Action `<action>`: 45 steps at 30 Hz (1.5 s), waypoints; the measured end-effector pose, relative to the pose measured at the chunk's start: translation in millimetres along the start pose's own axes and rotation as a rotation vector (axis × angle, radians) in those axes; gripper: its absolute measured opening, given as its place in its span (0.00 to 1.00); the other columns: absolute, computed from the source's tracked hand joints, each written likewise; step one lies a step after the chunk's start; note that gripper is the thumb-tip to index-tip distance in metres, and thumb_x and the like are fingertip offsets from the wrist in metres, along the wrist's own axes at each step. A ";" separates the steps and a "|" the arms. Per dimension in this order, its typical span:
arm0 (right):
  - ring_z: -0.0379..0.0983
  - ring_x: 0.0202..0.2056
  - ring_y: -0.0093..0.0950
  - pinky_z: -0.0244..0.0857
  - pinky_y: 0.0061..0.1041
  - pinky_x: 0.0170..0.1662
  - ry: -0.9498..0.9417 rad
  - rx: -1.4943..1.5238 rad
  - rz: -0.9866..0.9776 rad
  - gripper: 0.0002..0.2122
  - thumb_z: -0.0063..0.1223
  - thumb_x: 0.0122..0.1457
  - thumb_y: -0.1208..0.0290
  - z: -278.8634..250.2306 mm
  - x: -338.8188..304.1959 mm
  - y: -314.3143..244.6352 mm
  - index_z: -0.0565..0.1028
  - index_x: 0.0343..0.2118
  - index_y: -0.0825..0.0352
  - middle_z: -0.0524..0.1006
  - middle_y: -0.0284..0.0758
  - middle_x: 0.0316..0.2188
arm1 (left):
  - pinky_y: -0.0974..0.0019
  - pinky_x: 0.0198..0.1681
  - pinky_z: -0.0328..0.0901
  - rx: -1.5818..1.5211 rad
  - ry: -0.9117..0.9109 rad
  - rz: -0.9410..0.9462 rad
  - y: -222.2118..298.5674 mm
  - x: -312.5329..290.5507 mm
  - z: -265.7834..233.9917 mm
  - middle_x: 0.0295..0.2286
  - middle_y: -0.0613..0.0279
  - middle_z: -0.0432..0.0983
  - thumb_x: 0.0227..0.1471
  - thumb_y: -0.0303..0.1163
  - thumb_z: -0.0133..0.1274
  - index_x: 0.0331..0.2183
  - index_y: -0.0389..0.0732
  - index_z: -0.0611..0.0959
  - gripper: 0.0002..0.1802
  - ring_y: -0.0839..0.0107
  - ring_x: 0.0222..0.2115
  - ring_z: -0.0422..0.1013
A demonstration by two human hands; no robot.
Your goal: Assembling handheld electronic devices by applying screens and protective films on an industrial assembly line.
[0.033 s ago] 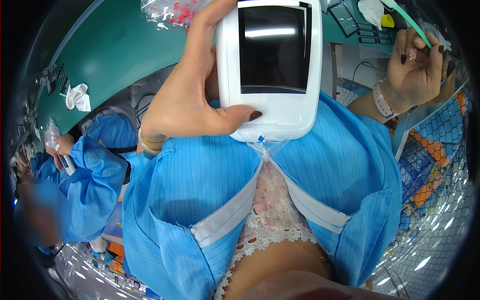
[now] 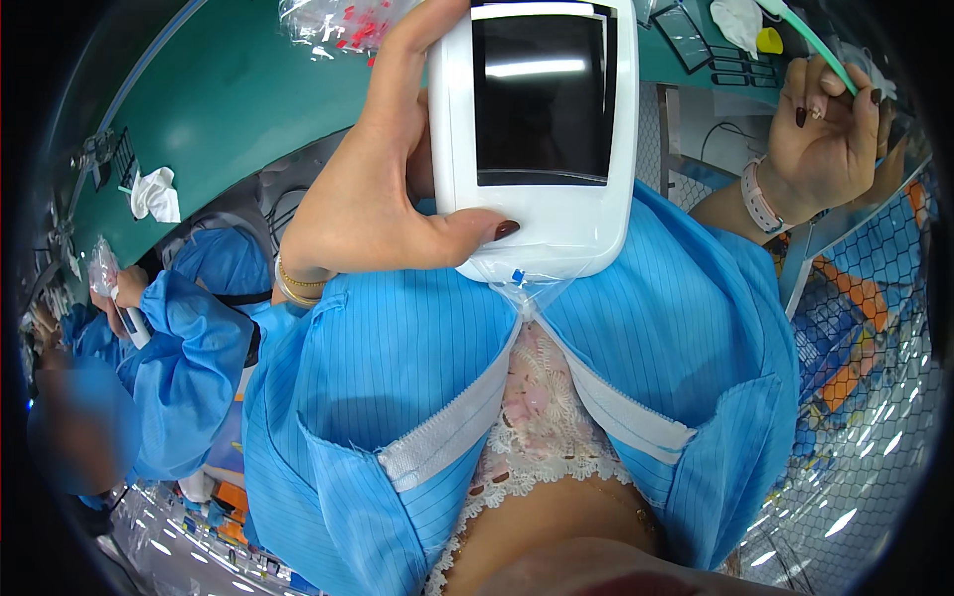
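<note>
Two hands busy: left hand point(image 2: 373, 199) gripping white screen device point(image 2: 537, 129), right hand point(image 2: 825, 129) pinching green stick point(image 2: 810, 38).

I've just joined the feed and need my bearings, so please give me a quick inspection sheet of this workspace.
Surface: green bench, seen at the top left behind the hands.
Job's things: white device with a dark screen, held up against the blue coat; thin green tool.
Clutter: clear bag of small red parts, white cloth, yellow cap, dark frames.
Grippers: left hand grips the device's left edge, thumb across its lower front; right hand pinches the green tool.
Cables: a thin dark cable on the white mat at the right.
Surroundings: co-worker's blue sleeve at the left, wire-mesh bin at the right.
</note>
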State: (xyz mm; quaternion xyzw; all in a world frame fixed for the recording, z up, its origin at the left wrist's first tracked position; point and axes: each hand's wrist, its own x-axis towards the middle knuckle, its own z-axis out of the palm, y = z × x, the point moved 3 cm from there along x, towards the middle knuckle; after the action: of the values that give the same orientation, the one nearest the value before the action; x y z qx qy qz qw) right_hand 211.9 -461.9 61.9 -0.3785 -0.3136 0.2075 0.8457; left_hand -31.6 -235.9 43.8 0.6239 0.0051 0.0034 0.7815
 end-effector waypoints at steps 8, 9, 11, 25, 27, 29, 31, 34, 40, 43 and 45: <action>0.59 0.26 0.25 0.51 0.25 0.30 0.005 0.022 0.021 0.17 0.36 0.62 0.69 -1.8 -2.5 5.0 0.75 0.41 0.77 0.73 0.41 0.29 | 0.61 0.58 0.50 0.085 0.015 -0.085 5.4 3.7 3.5 0.58 0.48 0.52 0.33 0.24 0.66 0.61 0.39 0.34 0.66 0.64 0.57 0.55; 0.59 0.25 0.25 0.51 0.25 0.30 0.006 0.023 0.020 0.17 0.35 0.63 0.69 -0.5 -2.4 7.7 0.74 0.41 0.76 0.73 0.41 0.29 | 0.62 0.58 0.50 0.040 -0.021 -0.013 -5.9 0.5 -3.5 0.58 0.48 0.51 0.34 0.25 0.66 0.61 0.39 0.34 0.66 0.64 0.57 0.55; 0.59 0.25 0.25 0.52 0.25 0.30 0.012 0.018 0.023 0.17 0.34 0.64 0.68 -1.4 -3.6 12.9 0.74 0.41 0.76 0.73 0.42 0.29 | 0.62 0.59 0.49 -0.011 -0.062 0.058 -7.3 3.3 -0.1 0.58 0.48 0.51 0.34 0.25 0.66 0.61 0.39 0.34 0.67 0.63 0.58 0.54; 0.69 0.26 0.15 0.62 0.14 0.29 0.619 -1.039 -0.360 0.12 0.42 0.64 0.70 -50.3 4.0 22.0 0.73 0.40 0.75 0.78 0.35 0.28 | 0.63 0.56 0.56 -0.102 0.081 -0.093 -2.7 13.7 1.7 0.57 0.52 0.53 0.29 0.16 0.57 0.62 0.46 0.40 0.63 0.62 0.57 0.56; 0.69 0.25 0.16 0.63 0.14 0.29 0.648 -0.964 -0.321 0.08 0.45 0.63 0.73 -71.7 12.5 45.8 0.72 0.38 0.73 0.77 0.33 0.28 | 0.62 0.55 0.57 -0.039 0.101 -0.080 9.5 6.6 -1.0 0.57 0.51 0.53 0.29 0.16 0.57 0.62 0.47 0.39 0.63 0.61 0.57 0.56; 0.69 0.25 0.15 0.64 0.15 0.29 0.711 -0.947 -0.228 0.09 0.44 0.64 0.70 -80.7 23.6 52.5 0.72 0.37 0.73 0.76 0.32 0.25 | 0.62 0.55 0.58 0.002 0.047 -0.008 8.9 5.5 -3.6 0.57 0.49 0.53 0.29 0.16 0.57 0.62 0.47 0.39 0.63 0.60 0.58 0.55; 0.70 0.25 0.15 0.65 0.16 0.30 0.652 -0.979 -0.237 0.11 0.43 0.64 0.69 -77.0 41.3 54.9 0.73 0.39 0.73 0.77 0.33 0.25 | 0.62 0.54 0.60 0.039 0.034 -0.002 10.3 6.5 -3.2 0.57 0.49 0.51 0.30 0.16 0.58 0.62 0.48 0.38 0.64 0.60 0.58 0.56; 0.73 0.30 0.19 0.67 0.18 0.36 0.461 -0.877 -0.317 0.15 0.42 0.65 0.65 -50.9 83.6 66.6 0.74 0.41 0.73 0.78 0.36 0.30 | 0.61 0.55 0.59 0.014 0.028 -0.030 8.9 9.1 -3.9 0.57 0.49 0.50 0.29 0.15 0.59 0.62 0.48 0.38 0.65 0.59 0.58 0.56; 0.76 0.26 0.23 0.68 0.22 0.32 0.346 -1.337 -0.450 0.15 0.42 0.64 0.64 -59.7 150.3 98.6 0.75 0.37 0.73 0.79 0.37 0.25 | 0.60 0.57 0.57 -0.005 0.038 -0.026 5.3 10.3 -7.1 0.57 0.48 0.50 0.29 0.16 0.59 0.62 0.47 0.37 0.65 0.58 0.58 0.55; 0.76 0.25 0.26 0.68 0.24 0.31 0.340 -1.423 -0.472 0.15 0.42 0.64 0.65 -58.9 156.2 105.7 0.76 0.33 0.72 0.79 0.37 0.22 | 0.60 0.57 0.57 -0.022 0.071 -0.036 3.3 6.5 -8.7 0.57 0.48 0.51 0.29 0.17 0.59 0.62 0.47 0.37 0.65 0.58 0.58 0.55; 0.75 0.27 0.33 0.67 0.31 0.32 0.345 -1.416 -0.447 0.12 0.43 0.62 0.67 -54.3 155.8 108.8 0.75 0.32 0.71 0.78 0.38 0.22 | 0.59 0.57 0.57 -0.019 0.089 -0.028 3.5 2.0 -9.0 0.57 0.48 0.51 0.29 0.18 0.59 0.62 0.47 0.37 0.65 0.57 0.58 0.55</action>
State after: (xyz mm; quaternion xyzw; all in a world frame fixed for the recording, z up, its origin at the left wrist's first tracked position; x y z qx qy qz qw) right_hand 348.7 -329.7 8.2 -0.7853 -0.3042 -0.2814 0.4600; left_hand -29.7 -226.3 45.3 0.6157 0.0485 0.0201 0.7863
